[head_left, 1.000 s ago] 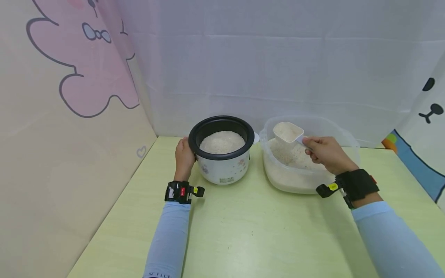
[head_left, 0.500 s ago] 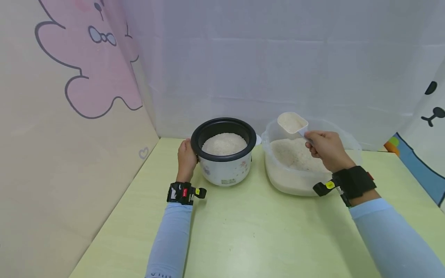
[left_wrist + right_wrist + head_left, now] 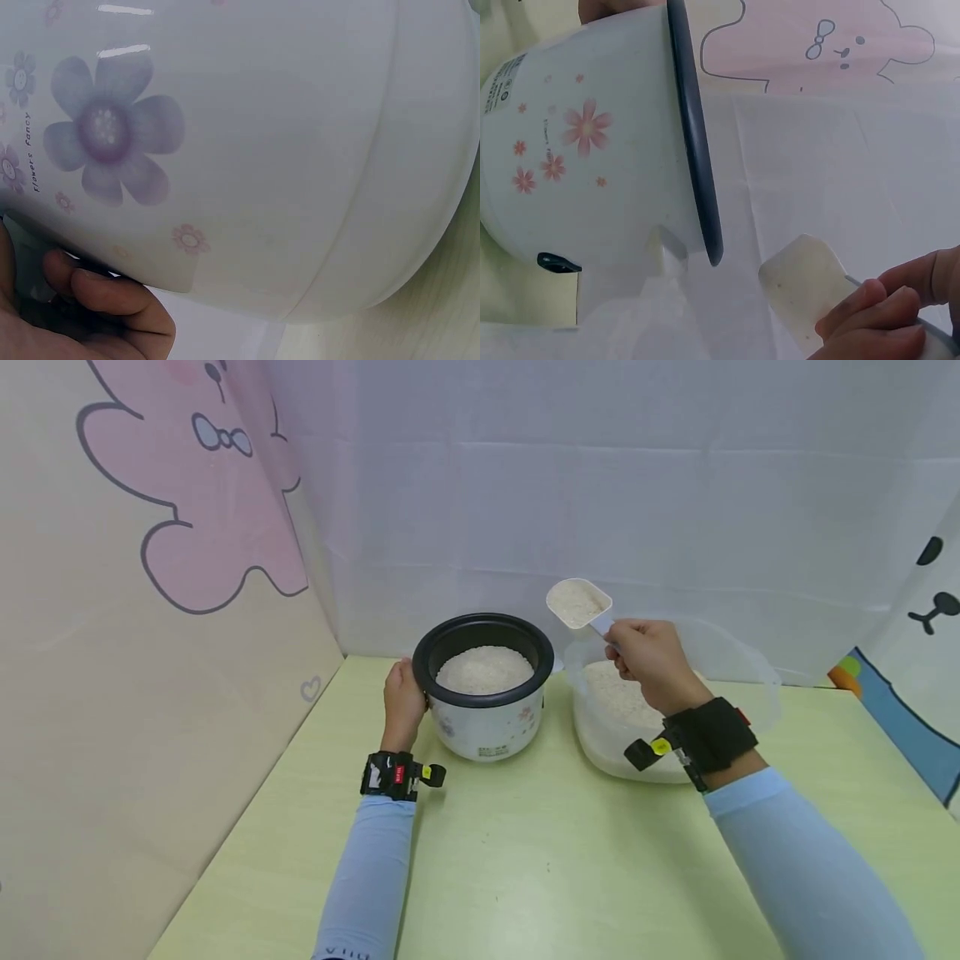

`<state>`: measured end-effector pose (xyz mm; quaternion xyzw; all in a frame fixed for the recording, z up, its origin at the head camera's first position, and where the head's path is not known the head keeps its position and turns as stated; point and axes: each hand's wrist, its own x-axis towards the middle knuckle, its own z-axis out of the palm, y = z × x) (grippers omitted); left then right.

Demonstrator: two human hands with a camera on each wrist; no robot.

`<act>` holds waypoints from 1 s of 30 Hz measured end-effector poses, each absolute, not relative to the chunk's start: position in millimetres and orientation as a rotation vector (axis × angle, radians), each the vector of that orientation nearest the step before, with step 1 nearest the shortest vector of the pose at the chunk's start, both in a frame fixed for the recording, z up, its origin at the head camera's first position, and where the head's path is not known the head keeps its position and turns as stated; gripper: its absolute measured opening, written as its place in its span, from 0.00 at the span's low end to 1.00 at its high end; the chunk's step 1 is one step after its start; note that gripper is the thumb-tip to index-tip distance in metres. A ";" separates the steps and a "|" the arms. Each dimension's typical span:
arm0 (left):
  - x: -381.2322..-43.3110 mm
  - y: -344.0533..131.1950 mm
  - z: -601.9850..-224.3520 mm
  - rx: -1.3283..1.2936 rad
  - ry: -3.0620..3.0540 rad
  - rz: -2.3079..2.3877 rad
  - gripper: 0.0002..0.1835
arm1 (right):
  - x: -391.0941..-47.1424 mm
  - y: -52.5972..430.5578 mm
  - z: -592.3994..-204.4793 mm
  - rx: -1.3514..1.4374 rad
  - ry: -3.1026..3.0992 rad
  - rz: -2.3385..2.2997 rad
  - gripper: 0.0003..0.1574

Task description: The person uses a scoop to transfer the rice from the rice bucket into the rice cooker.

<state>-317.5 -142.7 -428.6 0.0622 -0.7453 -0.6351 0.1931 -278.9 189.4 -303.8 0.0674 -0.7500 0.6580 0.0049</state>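
A white flowered rice cooker (image 3: 487, 731) with a black rim holds a mound of white rice (image 3: 483, 670). My left hand (image 3: 403, 706) grips its left side, and in the left wrist view the curled fingers (image 3: 112, 292) are at its side edge. My right hand (image 3: 651, 662) pinches the handle of a white measuring scoop (image 3: 602, 624). Rice fills the scoop, which is held level above the gap between the cooker and a clear plastic bin (image 3: 600, 752). The right wrist view has the scoop (image 3: 799, 274) just beyond the cooker's rim.
More rice (image 3: 618, 693) lies in the bin, partly hidden behind my right hand and wrist. Both vessels stand on a pale green table (image 3: 517, 860), close to a white curtain (image 3: 510, 510) at the back. A printed wall sheet (image 3: 225, 527) rises on the left.
My right hand has lifted the filled scoop from over the bin and carried it up and left toward the cooker. The left hand keeps its hold on the cooker.
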 end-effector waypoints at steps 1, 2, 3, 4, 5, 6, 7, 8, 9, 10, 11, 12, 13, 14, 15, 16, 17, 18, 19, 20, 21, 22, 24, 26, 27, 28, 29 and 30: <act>-317.5 -142.6 -428.6 0.174 -2.089 -1.783 0.20 | -279.2 185.3 -302.8 0.228 -2.371 2.033 0.19; -317.4 -142.5 -428.7 0.174 -2.085 -1.786 0.20 | -279.4 181.1 -302.1 0.240 -2.398 1.989 0.17; -317.4 -142.4 -428.7 0.173 -2.085 -1.784 0.20 | -279.5 177.4 -301.6 0.255 -2.422 1.940 0.16; -317.5 -142.3 -428.9 0.172 -2.083 -1.784 0.19 | -279.5 173.9 -301.5 0.270 -2.441 1.898 0.15; -317.6 -142.1 -429.1 0.173 -2.083 -1.786 0.19 | -279.8 170.6 -301.7 0.281 -2.456 1.852 0.16; -317.7 -142.0 -429.3 0.173 -2.080 -1.787 0.20 | -280.0 167.3 -302.0 0.291 -2.472 1.803 0.17; -317.6 -141.9 -429.3 0.172 -2.078 -1.791 0.19 | -280.5 164.0 -302.5 0.298 -2.485 1.764 0.18; -317.5 -141.8 -429.4 0.174 -2.081 -1.791 0.19 | -280.9 161.0 -303.1 0.301 -2.494 1.729 0.19; -317.4 -141.8 -429.5 0.174 -2.084 -1.790 0.19 | -281.3 157.9 -303.8 0.299 -2.498 1.704 0.20; -317.4 -141.9 -429.7 0.174 -2.085 -1.789 0.19 | -281.7 155.2 -304.3 0.299 -2.503 1.684 0.21; -317.6 -142.2 -429.7 0.175 -2.085 -1.787 0.19 | -282.3 152.3 -305.2 0.299 -2.512 1.647 0.21; -317.7 -142.3 -429.6 0.174 -2.085 -1.785 0.19 | -282.6 149.6 -306.0 0.302 -2.519 1.607 0.22; -317.7 -142.5 -429.4 0.174 -2.087 -1.782 0.19 | -283.1 146.9 -306.5 0.306 -2.522 1.569 0.22; -317.5 -142.8 -429.2 0.176 -2.088 -1.779 0.19 | -283.0 144.1 -306.9 0.314 -2.529 1.517 0.23; -317.7 -143.2 -429.2 0.175 -2.086 -1.779 0.19 | -282.8 141.3 -307.0 0.325 -2.536 1.464 0.24; -317.9 -143.5 -428.9 0.175 -2.084 -1.780 0.19 | -282.5 138.9 -306.8 0.341 -2.541 1.402 0.24; -317.9 -143.7 -428.6 0.175 -2.084 -1.781 0.19 | -282.2 136.7 -306.7 0.355 -2.542 1.340 0.25; -317.9 -143.8 -428.4 0.174 -2.086 -1.781 0.19 | -281.7 134.9 -306.4 0.371 -2.542 1.284 0.26; -317.9 -144.1 -428.2 0.175 -2.087 -1.780 0.19 | -281.1 133.2 -305.8 0.388 -2.537 1.238 0.26; -318.1 -144.3 -428.0 0.175 -2.086 -1.779 0.19 | -280.7 131.8 -305.7 0.402 -2.533 1.198 0.26; -318.2 -144.4 -427.9 0.175 -2.085 -1.778 0.19 | -280.7 130.7 -305.4 0.417 -2.526 1.168 0.25; -318.1 -144.5 -427.8 0.175 -2.087 -1.778 0.19 | -280.7 129.9 -305.3 0.426 -2.518 1.139 0.24; -317.9 -144.2 -427.4 0.174 -2.089 -1.775 0.19 | -280.7 128.5 -305.7 0.436 -2.507 1.107 0.19; -317.7 -144.1 -427.4 0.175 -2.091 -1.775 0.20 | -280.8 127.5 -306.5 0.439 -2.501 1.085 0.16; -317.6 -143.9 -427.4 0.176 -2.094 -1.775 0.20 | -280.7 127.3 -306.9 0.442 -2.499 1.073 0.15; -317.4 -143.7 -427.4 0.176 -2.095 -1.775 0.20 | -280.6 127.2 -307.4 0.442 -2.499 1.061 0.14; -317.5 -143.6 -427.5 0.179 -2.097 -1.773 0.21 | -280.5 127.2 -307.9 0.442 -2.502 1.050 0.14; -317.6 -143.5 -427.6 0.181 -2.101 -1.771 0.21 | -280.4 127.3 -308.4 0.442 -2.504 1.033 0.13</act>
